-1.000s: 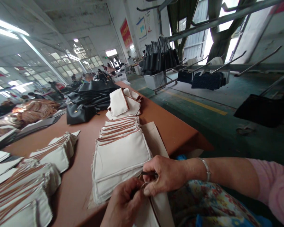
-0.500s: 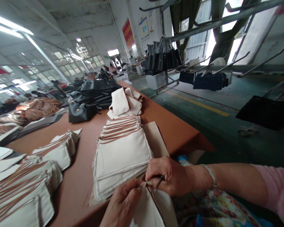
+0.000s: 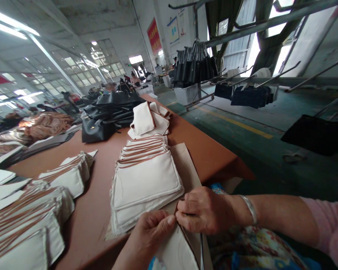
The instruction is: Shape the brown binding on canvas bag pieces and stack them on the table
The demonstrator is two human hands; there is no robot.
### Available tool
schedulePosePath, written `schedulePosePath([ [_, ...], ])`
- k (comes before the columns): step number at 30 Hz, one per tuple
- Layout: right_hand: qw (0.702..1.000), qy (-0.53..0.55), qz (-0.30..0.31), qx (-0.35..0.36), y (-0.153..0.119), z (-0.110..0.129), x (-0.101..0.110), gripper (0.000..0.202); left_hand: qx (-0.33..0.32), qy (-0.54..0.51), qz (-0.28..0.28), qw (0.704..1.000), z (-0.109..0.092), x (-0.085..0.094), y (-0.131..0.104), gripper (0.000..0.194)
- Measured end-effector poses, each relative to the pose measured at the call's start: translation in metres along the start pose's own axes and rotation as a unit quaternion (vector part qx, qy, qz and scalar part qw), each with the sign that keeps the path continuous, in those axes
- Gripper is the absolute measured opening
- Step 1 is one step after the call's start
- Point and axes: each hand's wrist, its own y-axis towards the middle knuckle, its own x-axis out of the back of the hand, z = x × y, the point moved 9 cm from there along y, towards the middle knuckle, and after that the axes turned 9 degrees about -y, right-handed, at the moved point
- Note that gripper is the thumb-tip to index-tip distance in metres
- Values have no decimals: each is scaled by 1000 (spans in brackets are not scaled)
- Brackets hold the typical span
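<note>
Low in front of me, a cream pouch piece (image 3: 176,249) with brown edging is held at its top corner. My left hand (image 3: 153,228) is closed on that corner, thumb on top. My right hand (image 3: 207,210) is closed too, its fingertips pinching the brown edging right beside the left thumb. A thin metal tool (image 3: 202,249) points down from under the right hand; its kind and upper end are hidden. Just beyond the hands lies a stack of cream pouches (image 3: 146,180) with brown edges, overlapping in a row.
More cream pouches (image 3: 30,232) lie in rows at left on the brown table (image 3: 95,210). Black bags (image 3: 98,129) and loose cream pieces (image 3: 143,120) sit further back. Beige board (image 3: 186,157) lies beside the stack. At right stands a metal rack (image 3: 242,35) with hanging bags.
My right hand has turned, and the metal tool now points downward below it. Both hands stay at the pouch's corner; the left thumb has shifted slightly right.
</note>
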Motion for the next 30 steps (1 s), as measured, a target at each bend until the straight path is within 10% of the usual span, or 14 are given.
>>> schedulePosePath([
  [5, 969, 212, 18, -127, -4, -20, -10, 17, -53, 104, 4, 993, -12, 0, -6, 44],
  [10, 789, 483, 132, -356, -15, -51, -41, 37, -97, 196, -12, 976, -29, -4, -12, 43],
  [17, 778, 509, 205, -307, -6, -43, -56, 25, -128, 218, -38, 967, -37, -6, -16, 44],
  [24, 721, 580, 162, -343, -21, -44, -70, 38, -70, -53, 39, 995, -8, 10, -1, 52],
  [30, 705, 586, 144, -373, -28, -49, -72, 42, -54, 129, 81, 987, -16, 13, -4, 40],
])
